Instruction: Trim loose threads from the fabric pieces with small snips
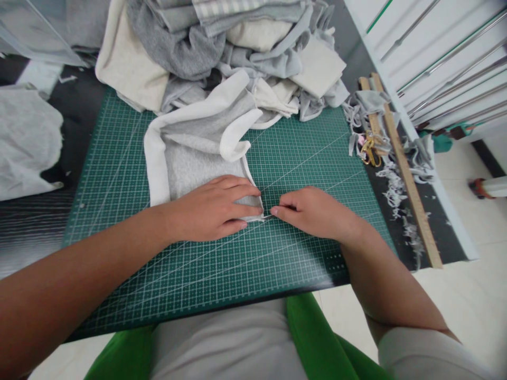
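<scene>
A light grey knit fabric piece (198, 166) with white bands along its edges lies on a green cutting mat (309, 264). My left hand (216, 208) rests flat on the fabric near its lower right corner, fingers stretched out to the right. Just right of that corner, my right hand (309, 211) is closed in a pinch. A thin, slender thing (268, 217) runs from its fingertips to the fabric corner; whether it is a thread or a tool tip I cannot make out. One white band (237, 137) curls up at the fabric's upper right.
A heap of grey and cream fabrics (182, 47) lies at the back. Wooden rulers (412, 184), gold-handled scissors (370, 150) and fabric scraps (394, 184) lie at right. Grey cloth (27, 140) lies at left, below a clear plastic bin (39, 31). Metal rods (455, 79) stand beyond the table.
</scene>
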A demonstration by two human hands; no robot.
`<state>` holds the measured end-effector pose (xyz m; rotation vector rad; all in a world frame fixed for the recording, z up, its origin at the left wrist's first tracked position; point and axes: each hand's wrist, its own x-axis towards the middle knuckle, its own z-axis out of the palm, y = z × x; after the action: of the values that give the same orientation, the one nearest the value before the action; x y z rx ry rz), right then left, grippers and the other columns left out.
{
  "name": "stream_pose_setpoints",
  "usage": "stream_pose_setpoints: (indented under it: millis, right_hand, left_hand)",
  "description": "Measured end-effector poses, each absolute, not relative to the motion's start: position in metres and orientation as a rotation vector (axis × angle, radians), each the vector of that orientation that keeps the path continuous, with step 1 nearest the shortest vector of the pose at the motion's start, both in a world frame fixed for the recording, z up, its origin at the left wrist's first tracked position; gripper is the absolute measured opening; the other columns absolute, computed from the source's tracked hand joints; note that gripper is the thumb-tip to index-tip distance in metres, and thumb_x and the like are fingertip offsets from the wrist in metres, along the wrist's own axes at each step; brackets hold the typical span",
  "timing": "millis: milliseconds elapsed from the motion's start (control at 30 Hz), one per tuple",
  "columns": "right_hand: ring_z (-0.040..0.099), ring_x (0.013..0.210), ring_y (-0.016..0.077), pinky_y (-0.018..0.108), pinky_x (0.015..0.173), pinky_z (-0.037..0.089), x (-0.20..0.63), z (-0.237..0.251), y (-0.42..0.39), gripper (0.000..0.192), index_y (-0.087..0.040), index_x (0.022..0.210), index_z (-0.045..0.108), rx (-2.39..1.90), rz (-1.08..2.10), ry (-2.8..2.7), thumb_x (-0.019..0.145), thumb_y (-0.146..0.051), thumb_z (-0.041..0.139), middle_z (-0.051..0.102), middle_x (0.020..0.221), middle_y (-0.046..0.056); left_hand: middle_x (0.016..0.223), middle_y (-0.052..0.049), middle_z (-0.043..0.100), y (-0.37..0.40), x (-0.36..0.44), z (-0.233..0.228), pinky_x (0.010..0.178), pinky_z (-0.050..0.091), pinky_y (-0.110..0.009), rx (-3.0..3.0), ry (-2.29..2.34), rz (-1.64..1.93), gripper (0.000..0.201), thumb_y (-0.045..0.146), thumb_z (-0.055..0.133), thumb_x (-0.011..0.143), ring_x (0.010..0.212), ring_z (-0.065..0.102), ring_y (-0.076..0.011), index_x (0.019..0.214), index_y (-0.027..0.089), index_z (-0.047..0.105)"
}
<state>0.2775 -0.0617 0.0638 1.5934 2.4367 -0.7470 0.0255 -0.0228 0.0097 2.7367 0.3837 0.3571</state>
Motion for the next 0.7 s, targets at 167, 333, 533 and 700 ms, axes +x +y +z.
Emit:
stream_pose_setpoints:
  millis: [167,333,533,700]
  right_hand:
    - [0.045,0.056,0.0113,0.029,0.059,0.026,0.2769,0.0647,-0.0616,0.042,-0.020,0.062,0.056,1.600,-0.793,2.429,0.098,-0.042,0.049,0.058,0.059,-0.002]
    - [0.046,0.056,0.0113,0.029,0.059,0.026,0.2747,0.0635,-0.0626,0.042,-0.020,0.063,0.055,1.613,-0.768,2.415,0.098,-0.042,0.049,0.058,0.059,-0.001]
    - [0.047,0.057,0.0118,0.029,0.059,0.026,0.2723,0.0621,-0.0642,0.042,-0.020,0.065,0.059,1.610,-0.728,2.416,0.099,-0.043,0.047,0.061,0.062,0.000]
    - [0.048,0.059,0.0122,0.030,0.060,0.026,0.2708,0.0634,-0.0654,0.043,-0.020,0.066,0.059,1.611,-0.717,2.415,0.100,-0.042,0.046,0.061,0.063,0.000]
  left_hand:
    - [0.146,-0.008,0.052,-0.0231,0.0253,0.0095,0.116,0.038,-0.053,2.760,0.390,0.328,0.036,0.033,0.056,0.098,0.136,0.045,-0.0308,0.134,0.029,0.062]
    - [0.146,-0.009,0.051,-0.0231,0.0253,0.0099,0.116,0.037,-0.052,2.766,0.395,0.303,0.035,0.033,0.056,0.098,0.136,0.044,-0.0309,0.132,0.027,0.063]
    - [0.147,-0.009,0.050,-0.0232,0.0255,0.0097,0.117,0.036,-0.053,2.761,0.400,0.300,0.035,0.033,0.056,0.098,0.137,0.043,-0.0315,0.132,0.028,0.064]
    - [0.146,-0.009,0.051,-0.0232,0.0257,0.0109,0.116,0.037,-0.052,2.760,0.396,0.308,0.033,0.033,0.056,0.098,0.136,0.044,-0.0313,0.130,0.027,0.064]
